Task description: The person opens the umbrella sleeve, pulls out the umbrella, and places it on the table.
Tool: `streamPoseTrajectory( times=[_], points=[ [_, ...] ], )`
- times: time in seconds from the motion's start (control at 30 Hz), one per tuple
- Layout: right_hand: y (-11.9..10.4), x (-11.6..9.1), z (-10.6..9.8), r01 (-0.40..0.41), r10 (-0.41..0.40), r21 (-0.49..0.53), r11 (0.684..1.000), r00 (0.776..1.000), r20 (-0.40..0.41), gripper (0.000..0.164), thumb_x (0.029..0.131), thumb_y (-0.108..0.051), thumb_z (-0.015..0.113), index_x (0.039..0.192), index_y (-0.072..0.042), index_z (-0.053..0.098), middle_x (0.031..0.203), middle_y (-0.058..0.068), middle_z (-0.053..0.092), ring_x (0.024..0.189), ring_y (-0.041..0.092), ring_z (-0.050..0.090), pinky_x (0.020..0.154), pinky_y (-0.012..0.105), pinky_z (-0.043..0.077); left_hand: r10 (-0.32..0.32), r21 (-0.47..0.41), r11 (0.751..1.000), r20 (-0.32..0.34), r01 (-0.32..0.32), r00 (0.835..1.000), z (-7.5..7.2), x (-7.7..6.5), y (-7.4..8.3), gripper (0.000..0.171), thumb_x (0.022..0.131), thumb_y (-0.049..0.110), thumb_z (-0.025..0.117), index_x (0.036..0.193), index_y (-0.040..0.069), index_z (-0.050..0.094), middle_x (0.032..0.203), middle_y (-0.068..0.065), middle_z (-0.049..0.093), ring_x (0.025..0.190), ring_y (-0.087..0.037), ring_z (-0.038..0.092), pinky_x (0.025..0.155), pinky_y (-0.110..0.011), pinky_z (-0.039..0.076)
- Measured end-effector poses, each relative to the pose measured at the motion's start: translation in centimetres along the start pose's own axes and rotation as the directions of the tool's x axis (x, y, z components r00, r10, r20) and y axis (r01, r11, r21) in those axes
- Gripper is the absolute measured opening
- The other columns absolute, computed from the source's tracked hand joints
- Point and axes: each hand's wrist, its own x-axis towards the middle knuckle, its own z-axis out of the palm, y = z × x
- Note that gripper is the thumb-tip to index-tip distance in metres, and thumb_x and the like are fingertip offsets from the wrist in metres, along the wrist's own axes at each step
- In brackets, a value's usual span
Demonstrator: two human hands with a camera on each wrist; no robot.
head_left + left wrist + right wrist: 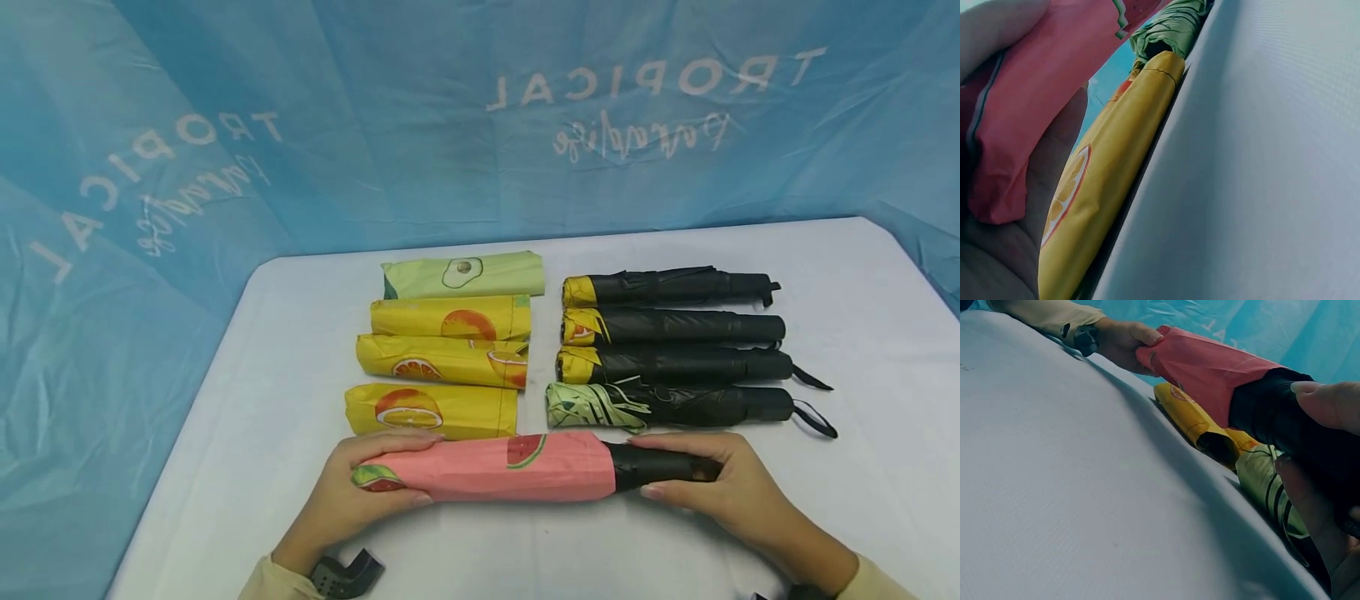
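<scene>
A folded black umbrella (633, 464) sits partly inside a pink watermelon-print sleeve (480, 471), held level between both hands. My left hand (360, 479) grips the closed left end of the sleeve, thumb in front and fingers behind; the left wrist view shows the pink fabric against the palm. My right hand (720, 475) holds the umbrella's bare black end, which sticks out on the right. In the right wrist view the umbrella (1263, 406) enters the sleeve's mouth. Just behind lie a yellow orange-print sleeve (450, 412) and a green-and-black folded umbrella (675, 403).
Farther back on the left are two more yellow sleeves (442, 360) and a green avocado-print sleeve (480, 275). Several folded black umbrellas (682, 364) with yellow ends line up on the right. A white-covered table (262, 375) meets a blue printed curtain (420, 125).
</scene>
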Motion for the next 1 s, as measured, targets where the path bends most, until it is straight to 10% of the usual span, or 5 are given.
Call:
streamPoseTrajectory(
  times=[1.0],
  points=[
    [0.4,-1.7,-2.0,-0.08,0.079,-0.058,0.995,0.997,-0.015,0.048,0.078,0.004,0.085,0.124,-0.002,0.072,0.12,0.008,0.074,0.1,0.008,0.069,0.076,0.023,0.058,0.073,0.023,0.997,0.022,-0.073,0.997,-1.4,-0.3,-1.6,0.058,0.072,-0.011,0.087,0.126,0.001,0.071,0.126,-0.014,0.07,0.125,-0.025,0.062,0.103,-0.031,0.05]
  ],
)
